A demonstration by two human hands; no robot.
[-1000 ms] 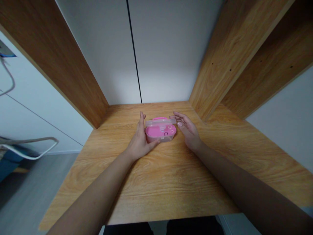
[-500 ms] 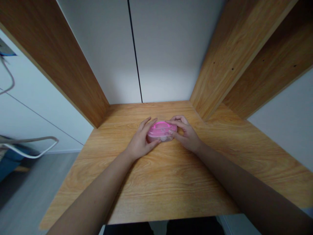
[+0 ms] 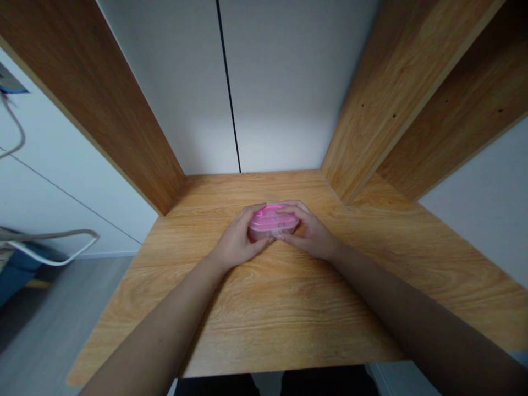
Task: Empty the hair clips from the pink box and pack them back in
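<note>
A small oval plastic box (image 3: 273,221) with a pink lid and a clear lower part sits on the wooden desk, its lid resting on it. A brighter pink handle runs along the lid's far side. My left hand (image 3: 238,236) wraps round the box's left end, thumb at the near side. From the other end my right hand (image 3: 310,231) grips it, with fingers over the lid's right part and the thumb low at the front, close to the left thumb. What the box holds cannot be made out.
The wooden desk (image 3: 284,308) has brown side panels at left (image 3: 103,93) and right (image 3: 371,110). A white panel (image 3: 280,99) with a dark seam stands behind. Off to the left, a pale cable (image 3: 78,247) hangs over the grey floor near a blue object (image 3: 20,272).
My right thumb has slid down from the lid to the box's front, and the right fingers have shifted slightly. My left fingers have drawn in closer round the box.
</note>
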